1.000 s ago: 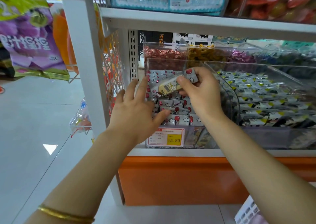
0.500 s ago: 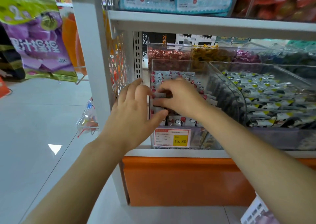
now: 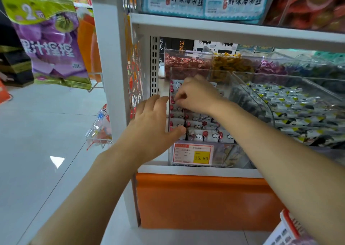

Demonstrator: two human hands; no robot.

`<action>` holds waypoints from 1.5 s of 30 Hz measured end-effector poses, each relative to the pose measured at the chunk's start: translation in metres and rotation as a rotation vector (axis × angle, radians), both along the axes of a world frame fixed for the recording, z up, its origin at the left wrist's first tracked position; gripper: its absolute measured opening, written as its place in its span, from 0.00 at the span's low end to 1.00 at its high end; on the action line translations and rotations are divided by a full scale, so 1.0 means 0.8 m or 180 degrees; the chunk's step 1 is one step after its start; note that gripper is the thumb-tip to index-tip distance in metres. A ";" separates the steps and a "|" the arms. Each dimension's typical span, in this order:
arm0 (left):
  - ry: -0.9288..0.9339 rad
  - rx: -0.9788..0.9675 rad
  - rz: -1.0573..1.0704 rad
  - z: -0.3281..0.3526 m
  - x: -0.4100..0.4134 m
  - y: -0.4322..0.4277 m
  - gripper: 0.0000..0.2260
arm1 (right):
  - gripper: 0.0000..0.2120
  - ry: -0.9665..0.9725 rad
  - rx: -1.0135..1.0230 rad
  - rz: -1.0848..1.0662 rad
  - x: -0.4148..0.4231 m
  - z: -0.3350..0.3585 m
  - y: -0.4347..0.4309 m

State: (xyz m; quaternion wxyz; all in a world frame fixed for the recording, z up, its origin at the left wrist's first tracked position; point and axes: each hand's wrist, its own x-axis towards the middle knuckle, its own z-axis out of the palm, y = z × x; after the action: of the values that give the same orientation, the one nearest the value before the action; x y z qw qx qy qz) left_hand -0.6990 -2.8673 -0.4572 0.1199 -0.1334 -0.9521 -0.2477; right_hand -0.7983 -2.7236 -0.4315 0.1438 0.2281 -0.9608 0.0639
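Though they overlap, white packets point(image 3: 203, 135) show red balloons.

Right grip point(image 3: 196, 95) curls among wrapped candies point(image 3: 203, 134) in clear bin point(image 3: 229, 157); left grip point(image 3: 153, 125) lies flat beside it

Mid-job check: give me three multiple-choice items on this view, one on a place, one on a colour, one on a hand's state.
1. Where is the right hand?
A. in the bin
B. on the top shelf
C. on the floor

2. What colour is the price field on the tag?
A. green
B. yellow
C. blue

3. How is the left hand?
A. a fist
B. gripping a bag
C. open, fingers straight

Answers:
1 A: it sits over the candies inside the clear walls.
2 B: "15.80" stands on yellow.
3 C: its fingers lie straight by the bin's left wall and hold nothing.
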 end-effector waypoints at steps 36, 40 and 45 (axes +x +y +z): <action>0.0016 0.1971 -0.0496 0.008 0.017 0.056 0.07 | 0.05 -0.0959 -0.5933 -0.0058 0.148 -0.035 0.109; -0.0593 0.2997 -0.0394 0.008 0.019 0.061 0.09 | 0.04 -0.1255 -0.5990 0.0042 0.149 -0.034 0.115; -0.0931 0.4011 -0.0413 0.007 0.018 0.063 0.12 | 0.05 -0.1621 -0.6160 -0.0029 0.150 -0.038 0.119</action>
State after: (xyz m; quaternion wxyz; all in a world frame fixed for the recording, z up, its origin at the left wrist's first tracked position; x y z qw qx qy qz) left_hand -0.6846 -2.8171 -0.4516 0.0291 -0.0596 -0.6209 -0.7811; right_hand -0.6779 -2.6285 -0.4616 0.0577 -0.0113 -0.4984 0.8650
